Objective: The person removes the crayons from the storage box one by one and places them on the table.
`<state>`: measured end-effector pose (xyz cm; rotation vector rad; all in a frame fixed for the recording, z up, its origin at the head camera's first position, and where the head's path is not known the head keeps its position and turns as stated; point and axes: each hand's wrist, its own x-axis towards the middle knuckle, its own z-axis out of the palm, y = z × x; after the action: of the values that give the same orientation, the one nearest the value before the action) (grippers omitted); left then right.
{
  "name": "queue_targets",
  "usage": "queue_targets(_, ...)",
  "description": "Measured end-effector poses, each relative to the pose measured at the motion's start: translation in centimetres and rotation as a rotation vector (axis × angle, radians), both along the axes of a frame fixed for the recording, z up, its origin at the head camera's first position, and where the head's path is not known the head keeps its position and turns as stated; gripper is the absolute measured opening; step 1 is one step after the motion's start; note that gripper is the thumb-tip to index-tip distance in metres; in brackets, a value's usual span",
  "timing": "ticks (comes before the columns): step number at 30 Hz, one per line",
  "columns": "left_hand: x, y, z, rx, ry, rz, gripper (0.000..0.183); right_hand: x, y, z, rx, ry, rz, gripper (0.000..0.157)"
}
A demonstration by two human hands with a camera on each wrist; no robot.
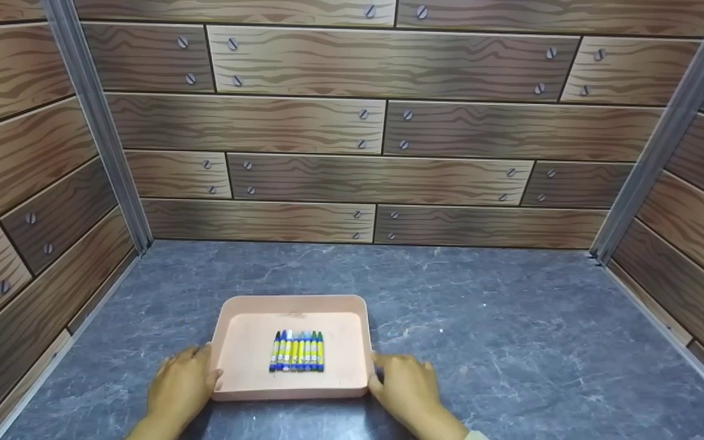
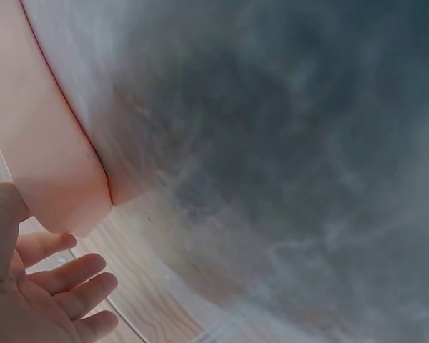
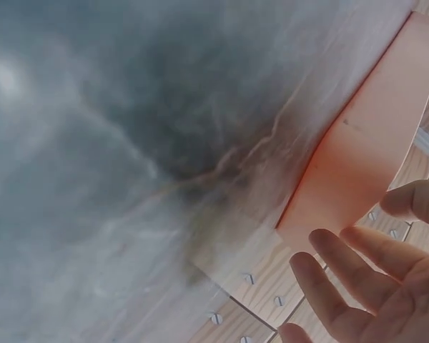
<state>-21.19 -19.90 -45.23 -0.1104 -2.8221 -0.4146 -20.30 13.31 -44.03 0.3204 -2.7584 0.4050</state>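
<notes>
A shallow pink tray [image 1: 291, 386] rests on the dark marbled table. Inside it, several crayons [image 1: 297, 351] with yellow and blue wrappers lie side by side in a neat row, their tips pointing away from me. My left hand [image 1: 181, 382] holds the tray's left side near the front corner, its thumb over the rim; in the left wrist view the other fingers [image 2: 79, 282] spread loosely beside the wall. On the opposite side, my right hand [image 1: 407, 388] holds the right wall, thumb and forefinger at the rim, with the remaining fingers [image 3: 322, 286] loosely bent.
The blue-grey marbled tabletop [image 1: 498, 342] extends behind the tray and to both sides. Wood-patterned panels [image 1: 376, 128] enclose it at the back, left and right, with metal posts [image 1: 98, 122] at the back corners.
</notes>
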Motion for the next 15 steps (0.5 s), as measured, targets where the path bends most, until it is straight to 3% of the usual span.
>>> queue_targets(7,1.2,0.0,-0.1,0.008,-0.001,-0.003,0.047,1.3,0.2,-0.1,0.004,-0.011,0.016,0.031)
queue_targets(15,2.4,0.3,0.1,-0.002,-0.026,0.001,0.049,2.5,0.7,0.2,-0.018,-0.104,0.031,0.032)
